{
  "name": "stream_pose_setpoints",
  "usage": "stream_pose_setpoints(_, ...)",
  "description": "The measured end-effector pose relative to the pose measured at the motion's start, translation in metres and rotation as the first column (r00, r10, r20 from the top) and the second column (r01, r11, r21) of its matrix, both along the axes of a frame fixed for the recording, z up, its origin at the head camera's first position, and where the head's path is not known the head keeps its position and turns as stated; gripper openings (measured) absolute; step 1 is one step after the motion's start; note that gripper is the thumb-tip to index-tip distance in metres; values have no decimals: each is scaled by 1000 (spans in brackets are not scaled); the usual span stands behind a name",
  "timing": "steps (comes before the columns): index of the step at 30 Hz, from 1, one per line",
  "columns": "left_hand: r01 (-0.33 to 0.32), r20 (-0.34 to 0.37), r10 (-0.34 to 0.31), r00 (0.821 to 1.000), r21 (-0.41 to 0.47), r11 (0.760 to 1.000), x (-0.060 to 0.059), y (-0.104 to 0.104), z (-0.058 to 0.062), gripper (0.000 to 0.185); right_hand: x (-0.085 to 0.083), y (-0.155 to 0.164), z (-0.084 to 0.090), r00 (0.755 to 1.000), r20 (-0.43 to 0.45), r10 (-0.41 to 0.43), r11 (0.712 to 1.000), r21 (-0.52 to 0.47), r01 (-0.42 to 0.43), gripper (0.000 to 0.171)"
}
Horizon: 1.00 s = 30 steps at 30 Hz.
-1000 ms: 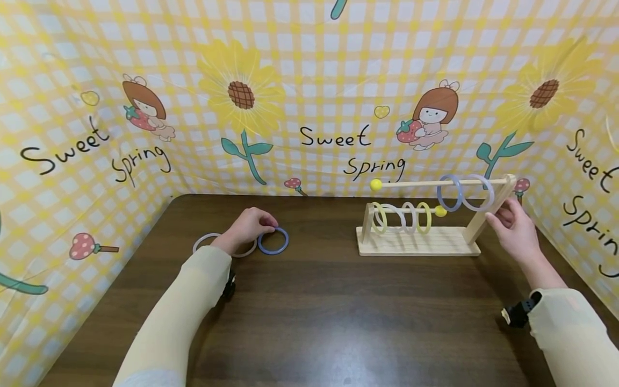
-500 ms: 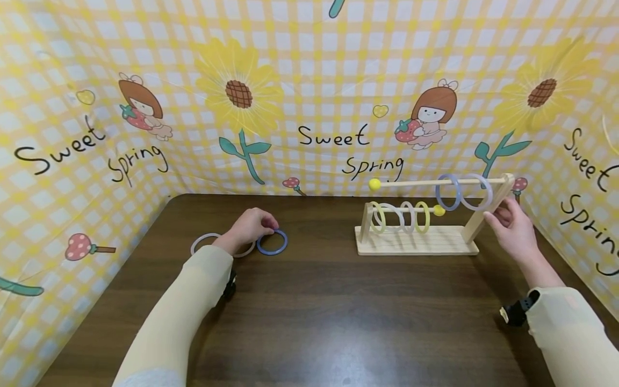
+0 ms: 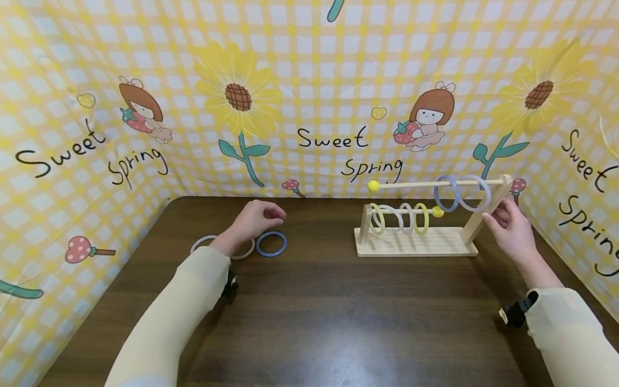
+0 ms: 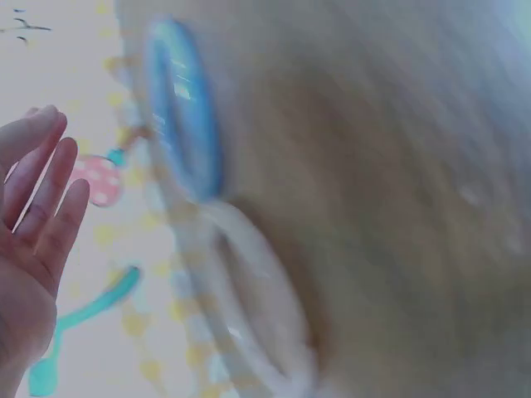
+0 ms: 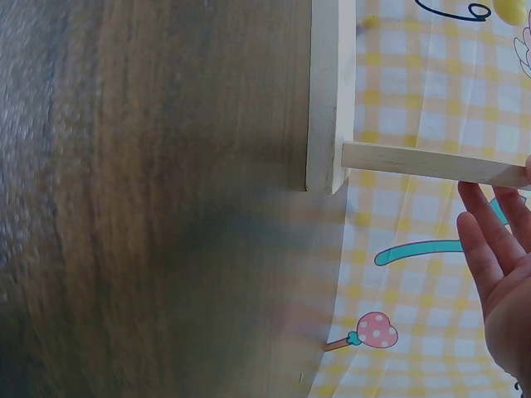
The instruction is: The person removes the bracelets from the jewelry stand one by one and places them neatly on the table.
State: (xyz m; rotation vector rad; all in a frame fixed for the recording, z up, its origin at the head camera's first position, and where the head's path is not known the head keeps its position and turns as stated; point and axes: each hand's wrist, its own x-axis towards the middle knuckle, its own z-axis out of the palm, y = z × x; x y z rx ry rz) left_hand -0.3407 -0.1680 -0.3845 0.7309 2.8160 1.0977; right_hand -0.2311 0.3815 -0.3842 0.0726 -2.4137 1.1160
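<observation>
A dark wood-grain bench (image 3: pixel 309 322) fills the lower half of the head view, backed by a yellow checked cloth (image 3: pixel 309 70) printed with sunflowers.

Left of centre, two thin rings lie flat on the bench: a translucent white ring (image 3: pixel 203 243), partly hidden by the wrist, and just to its right a glossy blue ring (image 3: pixel 271 243). The blue ring is a plain round hoop with an open middle. In the left wrist view it shows as a blurred blue hoop (image 4: pixel 184 108) above the white one (image 4: pixel 257 307).

The left hand (image 3: pixel 256 219) hovers just above and behind the blue ring, not touching it. Its fingers look loosely bent in the head view and relaxed and nearly straight (image 4: pixel 37 178) in the wrist view, holding nothing.

Right of centre stands a wooden rack (image 3: pixel 416 244) with two rods tipped with yellow balls. Yellow and white rings hang on the lower rod (image 3: pixel 401 217); two bluish rings hang on the upper rod (image 3: pixel 461 192).

At the right, the right hand (image 3: pixel 510 228) rests its fingertips on the rack's slanted post (image 5: pixel 431 162), fingers (image 5: pixel 489 249) fairly straight, not curled round it.
</observation>
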Motion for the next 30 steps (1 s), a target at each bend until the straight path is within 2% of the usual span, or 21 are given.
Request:
stream_pose_setpoints(6,40,-68,-30,997,141,989,18,25,18,11,1,0,0,1000,4,-3,1000,1,3,50)
stream_pose_setpoints(13,108,-91,-83,992,311,944,41,64,32,13,1,1,2,1000,23,-17,1000,16,16,51)
stream_pose_setpoints(19,160,-112,-125,986,394,905,58,100,41,14,2,1,3,999,27,-20,1000,13,20,50)
stream_pose_setpoints(23,218,-128,-179,975,436,873,69,123,45,14,2,0,3,998,48,-40,999,38,38,51)
stream_pose_setpoints(30,277,-127,-246,961,466,840,79,160,53,17,1,-1,3,996,70,-49,997,60,45,52)
